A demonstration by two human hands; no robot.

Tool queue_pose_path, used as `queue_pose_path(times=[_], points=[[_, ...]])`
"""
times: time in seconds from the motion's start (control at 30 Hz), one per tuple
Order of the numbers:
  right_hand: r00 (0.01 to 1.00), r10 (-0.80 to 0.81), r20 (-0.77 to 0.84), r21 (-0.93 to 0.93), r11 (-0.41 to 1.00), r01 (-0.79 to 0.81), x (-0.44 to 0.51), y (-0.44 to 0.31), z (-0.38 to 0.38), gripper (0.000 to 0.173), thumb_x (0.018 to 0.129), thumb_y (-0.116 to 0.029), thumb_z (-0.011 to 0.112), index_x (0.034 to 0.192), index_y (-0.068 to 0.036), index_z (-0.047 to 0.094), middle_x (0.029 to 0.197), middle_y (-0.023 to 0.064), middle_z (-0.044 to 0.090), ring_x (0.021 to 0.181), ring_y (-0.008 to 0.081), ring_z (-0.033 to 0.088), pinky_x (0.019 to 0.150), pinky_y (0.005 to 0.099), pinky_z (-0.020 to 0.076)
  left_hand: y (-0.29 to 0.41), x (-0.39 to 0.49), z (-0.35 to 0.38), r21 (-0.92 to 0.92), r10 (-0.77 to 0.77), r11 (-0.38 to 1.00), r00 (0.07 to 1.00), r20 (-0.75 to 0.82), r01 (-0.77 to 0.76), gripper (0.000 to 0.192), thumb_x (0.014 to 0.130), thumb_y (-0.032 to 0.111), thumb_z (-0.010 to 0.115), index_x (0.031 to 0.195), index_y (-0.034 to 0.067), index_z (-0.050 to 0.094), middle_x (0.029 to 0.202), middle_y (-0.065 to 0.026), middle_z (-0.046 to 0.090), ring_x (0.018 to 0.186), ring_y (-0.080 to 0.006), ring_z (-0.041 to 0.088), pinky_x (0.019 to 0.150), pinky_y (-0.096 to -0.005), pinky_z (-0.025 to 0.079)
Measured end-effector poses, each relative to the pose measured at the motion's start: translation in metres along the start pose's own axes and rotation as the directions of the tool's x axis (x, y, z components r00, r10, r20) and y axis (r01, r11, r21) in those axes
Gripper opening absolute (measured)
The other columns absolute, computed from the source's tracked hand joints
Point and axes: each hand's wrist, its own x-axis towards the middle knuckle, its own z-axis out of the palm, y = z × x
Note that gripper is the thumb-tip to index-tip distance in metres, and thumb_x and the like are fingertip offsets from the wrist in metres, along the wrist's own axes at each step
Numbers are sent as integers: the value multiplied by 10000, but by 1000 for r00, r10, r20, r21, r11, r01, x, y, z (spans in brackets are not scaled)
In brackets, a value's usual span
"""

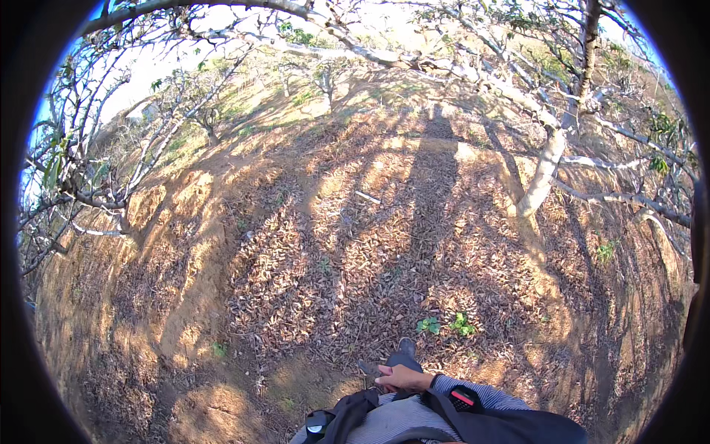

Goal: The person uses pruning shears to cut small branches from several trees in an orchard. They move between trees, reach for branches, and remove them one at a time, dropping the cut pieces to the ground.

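My right hand [406, 378] is in front of my waist at the bottom of the view, its fingers curled. Whether anything is inside the fingers cannot be made out. Close by is a dark grey shape [368, 367], perhaps the toe of a shoe, partly hidden behind the hand. My other shoe [407, 347] stands forward on dry leaves, below a dark trouser leg [404, 362]. My left hand is out of view. Over my striped shirt [402, 419] run dark straps, one bearing a black and red device [463, 397].
Brown leaf litter [355, 266] covers sloping ground. Two small green plants [461, 324] grow ahead of my feet. To the right leans a pale tree trunk [541, 177]; its long branch [383, 55] arches overhead. Bare branches [105, 202] reach in at left. A stick [368, 197] lies ahead.
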Motion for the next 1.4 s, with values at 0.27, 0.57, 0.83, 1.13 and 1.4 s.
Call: queue_pose_path(times=[0.27, 0.57, 0.83, 1.13, 1.4], points=[[984, 10, 180, 13, 1000, -13, 41, -35, -70, 395, 942, -456, 663, 843, -75, 630, 598, -18, 545, 543, 89, 490, 520, 267, 365, 72, 24, 8, -48, 1, 999, 1000, 19, 0, 668, 766, 522, 752, 1192, 11, 688, 1094, -181, 736, 1010, -320, 710, 914, -403, 561], [998, -18, 64, 514, 858, -18, 72, -64, -159, 165, 977, -269, 634, 1044, -129, 576, 695, 21, 591, 600, 138, 579, 535, 303, 465, 214, 48, -38, -7, 95, 995, 994, 53, -95, 596, 761, 485, 770, 1124, 14, 726, 1042, -175, 752, 963, -313, 727, 879, -397, 574], [976, -54, 212, 792, 595, -139, 88, -104, -239, 404, 992, -153, 611, 1322, -239, 394, 681, -13, 462, 525, 121, 441, 496, 312, 400, 296, 95, -16, -147, 222, 965, 975, 24, -216, 426, 823, 382, 740, 1095, 53, 751, 1016, -148, 762, 942, -247, 736, 849, -374, 569], [970, -58, 237, 682, 721, -123, 106, -132, -257, 374, 1008, -197, 592, 1323, -188, 390, 670, -32, 393, 499, 69, 341, 445, 242, 309, 248, 167, 17, -19, 9, 1000, 974, -227, -14, 377, 751, 413, 764, 1002, 134, 797, 965, -142, 765, 940, -296, 733, 832, -408, 565], [964, -14, 264, 643, 748, -165, 129, -162, -262, 457, 1007, -207, 595, 1403, -104, 392, 661, -51, 372, 528, 67, 344, 482, 234, 289, 279, 152, -23, -91, 61, 993, 989, -135, -74, 356, 789, 363, 774, 1038, 110, 786, 992, -150, 762, 960, -307, 730, 849, -440, 559]])
